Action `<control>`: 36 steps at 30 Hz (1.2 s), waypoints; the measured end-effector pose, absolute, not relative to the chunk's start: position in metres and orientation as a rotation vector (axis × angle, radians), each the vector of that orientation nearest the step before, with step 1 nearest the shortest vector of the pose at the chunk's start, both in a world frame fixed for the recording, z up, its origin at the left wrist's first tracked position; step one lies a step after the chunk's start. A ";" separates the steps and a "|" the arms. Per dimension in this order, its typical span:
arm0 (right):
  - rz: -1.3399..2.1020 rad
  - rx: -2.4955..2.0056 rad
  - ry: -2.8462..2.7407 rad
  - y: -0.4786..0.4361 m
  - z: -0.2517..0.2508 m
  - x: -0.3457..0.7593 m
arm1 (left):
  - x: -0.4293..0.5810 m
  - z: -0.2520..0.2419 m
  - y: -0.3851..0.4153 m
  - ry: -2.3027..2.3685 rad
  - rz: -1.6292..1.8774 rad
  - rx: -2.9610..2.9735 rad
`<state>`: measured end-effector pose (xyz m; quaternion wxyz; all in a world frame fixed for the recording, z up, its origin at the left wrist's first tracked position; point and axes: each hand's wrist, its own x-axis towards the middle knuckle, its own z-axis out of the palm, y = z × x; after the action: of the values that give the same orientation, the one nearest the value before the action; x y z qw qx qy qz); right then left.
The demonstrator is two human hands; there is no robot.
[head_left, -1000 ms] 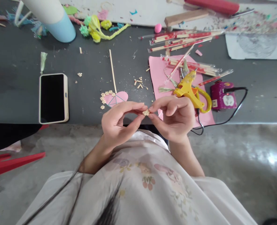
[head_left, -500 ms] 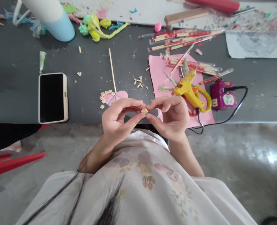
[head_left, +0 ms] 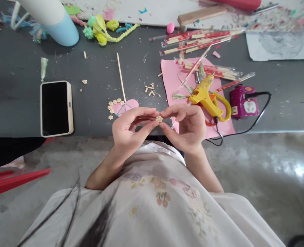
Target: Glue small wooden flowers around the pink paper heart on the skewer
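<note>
Both hands meet just over the near edge of the dark table (head_left: pixel 18 106). My left hand (head_left: pixel 128 132) and my right hand (head_left: pixel 186 128) pinch one small pale wooden flower (head_left: pixel 159 119) between thumbs and forefingers. Just beyond the left hand lies a pink paper fan on a thin stick (head_left: pixel 125 103), with several similar little flowers (head_left: pixel 113 104) along its left rim. A small heap of cut stick bits (head_left: pixel 150 90) lies behind it.
A yellow glue gun (head_left: pixel 208 97) rests on a pink sheet (head_left: pixel 172 77), beside a purple socket block (head_left: pixel 243 104) with a black cord. A phone (head_left: pixel 55 108) lies at left. Wrapped chopsticks (head_left: pixel 198 41), yarn scraps (head_left: pixel 103 29) and a blue-white tube (head_left: pixel 55 20) sit farther back.
The hands with the little flower have drifted slightly up and left toward the table edge; the fingers have shifted a little round it. Nothing on the table has moved.
</note>
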<state>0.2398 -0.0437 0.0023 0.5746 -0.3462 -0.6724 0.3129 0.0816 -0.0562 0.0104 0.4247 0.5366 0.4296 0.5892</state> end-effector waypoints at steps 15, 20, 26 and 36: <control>0.807 -0.789 -1.521 -0.042 0.002 0.238 | 0.078 0.010 -0.058 1.077 1.496 1.454; 0.810 -0.816 -1.528 -0.043 0.003 0.239 | 0.077 0.009 -0.057 1.059 1.520 1.464; 0.797 -0.803 -1.531 -0.042 0.002 0.239 | 0.076 0.006 -0.056 1.054 1.538 1.483; 0.715 -0.841 -1.626 -0.043 -0.001 0.243 | 0.064 0.011 -0.045 1.122 1.381 1.876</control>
<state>0.2426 -0.0433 -0.0006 0.5547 -0.3559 -0.6885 0.3026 0.0638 -0.0447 0.0108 0.2746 0.6976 0.4172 0.5138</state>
